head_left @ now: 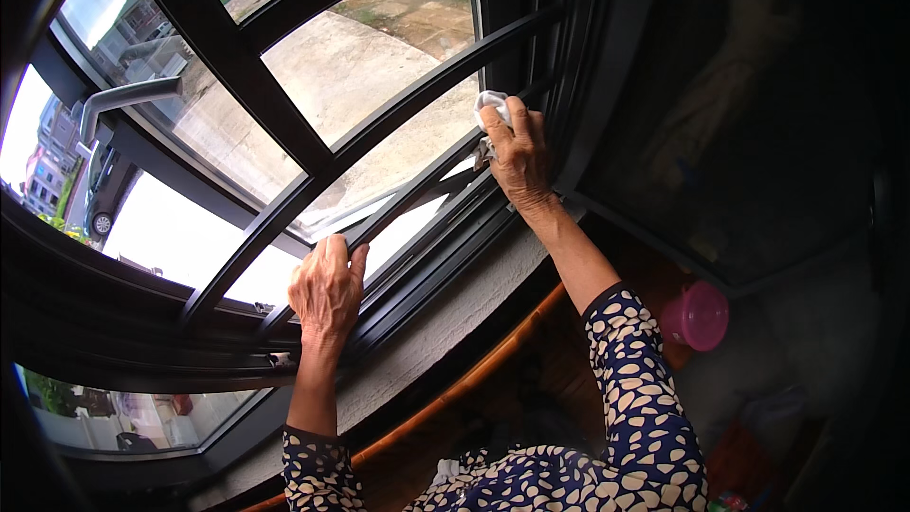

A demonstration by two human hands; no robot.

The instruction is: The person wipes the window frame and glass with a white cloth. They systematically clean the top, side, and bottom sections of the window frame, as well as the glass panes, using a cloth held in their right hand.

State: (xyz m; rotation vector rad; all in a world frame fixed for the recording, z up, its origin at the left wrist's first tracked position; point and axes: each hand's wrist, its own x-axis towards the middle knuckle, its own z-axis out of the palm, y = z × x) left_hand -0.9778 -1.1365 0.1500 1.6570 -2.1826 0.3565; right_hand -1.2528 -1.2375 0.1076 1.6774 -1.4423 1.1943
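Note:
My left hand (327,292) is closed over the lowest dark rail (408,197) of a black-barred window, with its fingers curled round the rail. Farther right, my right hand (521,161) pinches a crumpled white cloth (491,106). The cloth is at the right end of that rail, close to the upright window frame (545,57). Part of it, looking greyish, shows below my fingers. A thicker bar (379,137) crosses above both hands.
An opened window sash with a silver handle (133,95) stands beyond the bars at left. Below the frame runs a rough grey sill (445,308), then an orange-brown edge (498,351). A pink bucket (700,316) stands at lower right. Outside, a dark car (102,185) is parked.

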